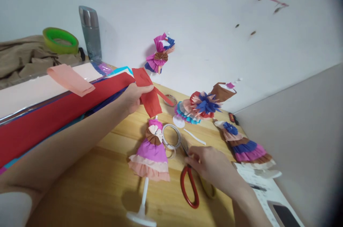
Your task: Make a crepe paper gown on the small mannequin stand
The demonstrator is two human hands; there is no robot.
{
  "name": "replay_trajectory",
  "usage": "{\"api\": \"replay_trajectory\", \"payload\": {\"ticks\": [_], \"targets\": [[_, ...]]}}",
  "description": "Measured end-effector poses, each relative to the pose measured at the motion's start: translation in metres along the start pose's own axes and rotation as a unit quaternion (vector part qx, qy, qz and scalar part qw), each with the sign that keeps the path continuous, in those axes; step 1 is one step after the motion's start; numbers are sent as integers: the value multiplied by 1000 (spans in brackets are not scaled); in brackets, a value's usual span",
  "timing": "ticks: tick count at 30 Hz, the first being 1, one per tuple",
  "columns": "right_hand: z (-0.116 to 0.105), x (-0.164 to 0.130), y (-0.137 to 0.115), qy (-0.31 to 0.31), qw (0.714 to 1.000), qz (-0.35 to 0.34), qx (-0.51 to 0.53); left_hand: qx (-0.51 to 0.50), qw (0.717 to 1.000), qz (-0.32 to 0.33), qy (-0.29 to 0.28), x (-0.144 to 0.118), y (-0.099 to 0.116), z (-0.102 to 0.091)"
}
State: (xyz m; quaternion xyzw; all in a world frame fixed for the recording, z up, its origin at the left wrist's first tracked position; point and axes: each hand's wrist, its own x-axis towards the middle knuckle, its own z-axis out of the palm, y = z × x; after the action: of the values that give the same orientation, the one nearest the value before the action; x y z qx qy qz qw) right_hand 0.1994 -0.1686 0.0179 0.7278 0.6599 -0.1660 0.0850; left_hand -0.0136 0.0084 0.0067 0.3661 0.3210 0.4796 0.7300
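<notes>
My left hand (135, 96) pinches a folded piece of red crepe paper (150, 102) between thumb and fingers, with a narrow red strip sticking out to the right. My right hand (211, 162) is closed round the scissors (189, 187) near their pivot, red handle loops toward me and blades pointing away. Between the hands, a small pink and purple paper dress (152, 152) with a brown and white rosette stands on a white stand (142, 216). Just behind the scissors, a roll of tape (171, 136) lies on the wooden table (99, 187), beside a thin white strip (194, 136).
Long sheets of red paper (66, 112) and a peach paper strip (71, 80) lie under my left forearm. More paper dresses stand or lie behind, including a tiered one (248, 148) at right. A bottle (91, 34), green tape roll (60, 40) and phone (285, 214) are around.
</notes>
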Motion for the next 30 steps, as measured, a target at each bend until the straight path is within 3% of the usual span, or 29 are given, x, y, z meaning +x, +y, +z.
{"api": "replay_trajectory", "payload": {"ticks": [2, 6, 9, 12, 16, 18, 20, 23, 26, 30], "targets": [[1, 9, -3, 86, 986, -43, 137, -1, 1000, -7, 7, -2, 1, 2], [-3, 33, -12, 268, 882, -96, 375, 0, 1000, -10, -21, -3, -3, 5], [-11, 54, -27, 287, 835, -129, 452, 23, 998, -11, -62, -4, -9, 4], [-13, 73, -43, 251, 820, -135, 496, 55, 995, -8, -82, -4, -14, 2], [-8, 88, -51, 226, 834, -131, 485, 79, 994, -8, -77, -3, -17, 0], [-7, 90, -46, 227, 854, -132, 448, 72, 995, 3, -64, 1, -17, -1], [-8, 90, -38, 220, 900, -119, 356, 65, 997, 8, -44, 5, -16, -3], [-10, 87, -30, 175, 980, -45, 81, 53, 998, 14, 10, 11, -12, -7], [-9, 84, -28, 90, 987, 23, -129, 51, 998, 26, 41, 13, -5, -10], [-8, 79, -25, 26, 984, 14, -173, 95, 994, 22, 38, 11, 2, -9]]}}
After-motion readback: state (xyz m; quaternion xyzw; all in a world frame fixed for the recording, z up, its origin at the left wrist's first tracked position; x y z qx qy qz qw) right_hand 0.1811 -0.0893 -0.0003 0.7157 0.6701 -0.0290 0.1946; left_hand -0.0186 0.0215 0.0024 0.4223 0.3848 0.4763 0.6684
